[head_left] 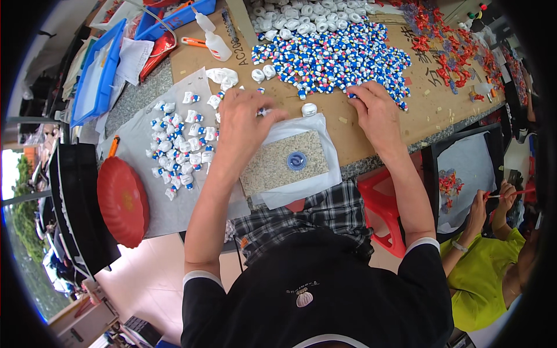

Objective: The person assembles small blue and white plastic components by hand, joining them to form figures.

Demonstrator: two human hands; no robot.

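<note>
My left hand (pixel 243 124) is closed, with a small white-and-dark piece showing by its thumb; the fingers mostly hide it. At the near edge of a large pile of small blue, white and pink figure pieces (pixel 342 61), my right hand (pixel 377 116) pinches one small blue piece (pixel 351 95) between thumb and fingertips. Between the hands sits one white rounded head-shaped piece (pixel 309 109). Nearer me, a small round dish of blue stuff (pixel 297 161) rests on a speckled stone slab (pixel 261 174) over white sheeting. Several joined white-and-blue figures (pixel 174 145) lie left of my left hand.
White rounded pieces (pixel 307 17) are heaped at the back. A squeeze bottle (pixel 217 46) and an orange cutter (pixel 193 42) lie at back left, near blue trays (pixel 98 72). A red scalloped dish (pixel 123 200) is at left. At right, another person (pixel 484 272) works by a black tray (pixel 435 180).
</note>
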